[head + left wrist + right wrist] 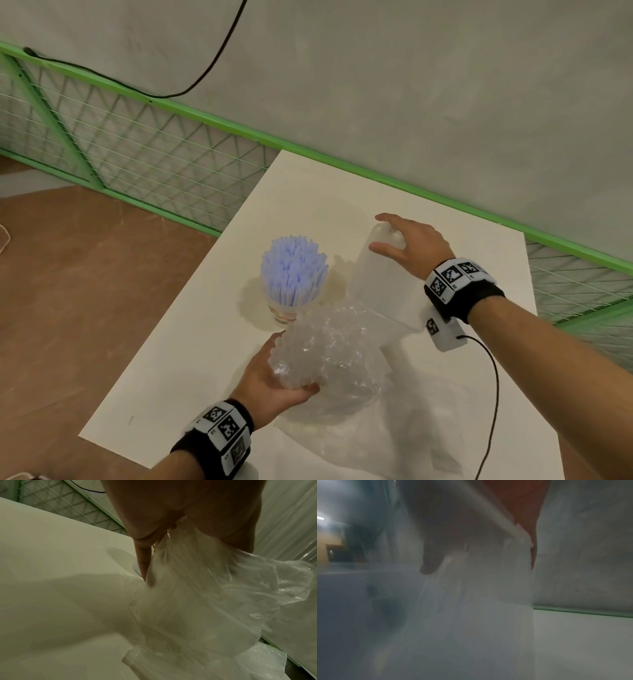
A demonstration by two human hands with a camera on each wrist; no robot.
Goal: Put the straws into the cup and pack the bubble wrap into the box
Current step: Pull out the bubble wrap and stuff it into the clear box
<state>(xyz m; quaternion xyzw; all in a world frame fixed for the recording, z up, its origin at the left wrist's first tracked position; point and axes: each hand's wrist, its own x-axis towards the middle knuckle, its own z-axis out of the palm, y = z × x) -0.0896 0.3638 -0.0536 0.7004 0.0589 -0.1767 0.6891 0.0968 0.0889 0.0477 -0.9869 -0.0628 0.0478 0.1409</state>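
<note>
Your left hand (270, 378) palm-up near worktop (164, 394) front edge, grip curled round bubble wrap (329, 356) wad. Your right hand (409, 248) reaches forward, fingers spread, clasping far end of clear box (376, 274). Straws (293, 270) upright in cup (284, 313), left of box.

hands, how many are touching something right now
2. The left hand grips the crumpled clear bubble wrap; the right hand holds the translucent plastic box.

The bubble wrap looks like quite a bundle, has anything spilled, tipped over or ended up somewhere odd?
Nothing looks spilled or damaged. The straws stand upright in the cup. The left hand holds the bubble wrap bunched above the table, while the right hand grips the clear box.
</note>
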